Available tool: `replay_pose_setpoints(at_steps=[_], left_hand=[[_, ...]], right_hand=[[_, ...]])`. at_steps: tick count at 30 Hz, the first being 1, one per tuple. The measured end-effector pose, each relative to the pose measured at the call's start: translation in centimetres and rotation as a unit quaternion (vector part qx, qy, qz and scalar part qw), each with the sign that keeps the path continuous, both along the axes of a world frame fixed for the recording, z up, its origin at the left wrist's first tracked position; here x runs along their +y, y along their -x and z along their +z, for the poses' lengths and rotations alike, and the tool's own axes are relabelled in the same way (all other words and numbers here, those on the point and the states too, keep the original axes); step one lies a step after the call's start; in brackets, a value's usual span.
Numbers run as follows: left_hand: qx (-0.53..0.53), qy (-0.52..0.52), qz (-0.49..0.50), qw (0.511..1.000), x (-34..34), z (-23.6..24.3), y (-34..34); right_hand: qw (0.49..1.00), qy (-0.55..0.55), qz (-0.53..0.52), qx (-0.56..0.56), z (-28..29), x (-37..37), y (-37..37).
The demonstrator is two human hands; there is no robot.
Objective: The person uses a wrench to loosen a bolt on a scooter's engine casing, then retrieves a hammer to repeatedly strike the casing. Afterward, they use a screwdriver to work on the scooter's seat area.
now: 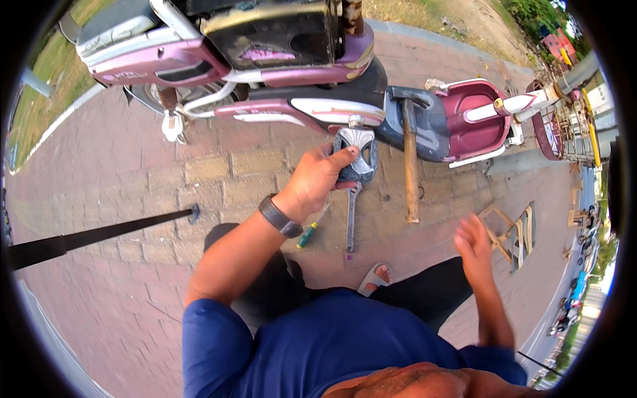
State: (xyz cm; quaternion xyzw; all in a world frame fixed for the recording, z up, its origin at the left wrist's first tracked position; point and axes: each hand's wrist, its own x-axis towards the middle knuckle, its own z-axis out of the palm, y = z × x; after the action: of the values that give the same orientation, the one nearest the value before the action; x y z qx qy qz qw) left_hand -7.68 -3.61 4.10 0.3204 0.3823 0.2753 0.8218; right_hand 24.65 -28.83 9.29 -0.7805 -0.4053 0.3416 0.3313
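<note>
My left hand point(317, 179) grips the black and silver pedal point(359, 149) of a purple and white electric scooter point(279, 60) that lies in front of me on the brick paving. My right hand point(475, 247) hovers empty and blurred to the right, fingers apart, above the paving. A wooden-handled hammer point(411, 159) rests with its head on the scooter's grey footboard point(431, 129). A green-handled screwdriver point(308, 233) and a metal wrench point(350, 222) lie on the bricks just below the pedal.
A long dark bar point(99, 233) lies on the paving at the left. A small wooden frame point(511, 229) sits at the right. My sandalled foot point(375, 277) is near the tools. Grass borders the paving at the far left and top.
</note>
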Motion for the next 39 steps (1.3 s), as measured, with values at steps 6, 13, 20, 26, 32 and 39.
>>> replay_pose_setpoints(at_steps=[6,13,20,26,32,39], left_hand=[[0.008,-0.002,-0.004,1.000,0.0,-0.1,0.7],[-0.016,0.022,0.000,1.000,-0.1,-0.3,-1.3],[-0.015,0.011,0.010,1.000,0.1,-0.2,-1.4],[-0.042,0.027,0.009,0.999,-0.1,-1.0,-0.7],[-0.048,0.000,-0.027,0.998,-0.3,-0.7,-0.4],[-0.068,-0.013,-0.022,0.997,-0.2,-1.2,-1.1]], right_hand=[[0.935,-0.096,-0.312,-0.137,1.7,-20.2,8.0],[0.989,-0.110,-0.102,0.004,-3.5,-4.3,11.0],[0.959,0.022,0.031,-0.282,-12.9,15.4,2.4],[0.982,0.114,-0.051,0.139,-18.0,20.3,1.2],[0.913,0.047,-0.030,0.404,-18.8,20.0,-2.0],[0.970,-0.027,0.006,0.243,-8.6,16.8,1.1]])
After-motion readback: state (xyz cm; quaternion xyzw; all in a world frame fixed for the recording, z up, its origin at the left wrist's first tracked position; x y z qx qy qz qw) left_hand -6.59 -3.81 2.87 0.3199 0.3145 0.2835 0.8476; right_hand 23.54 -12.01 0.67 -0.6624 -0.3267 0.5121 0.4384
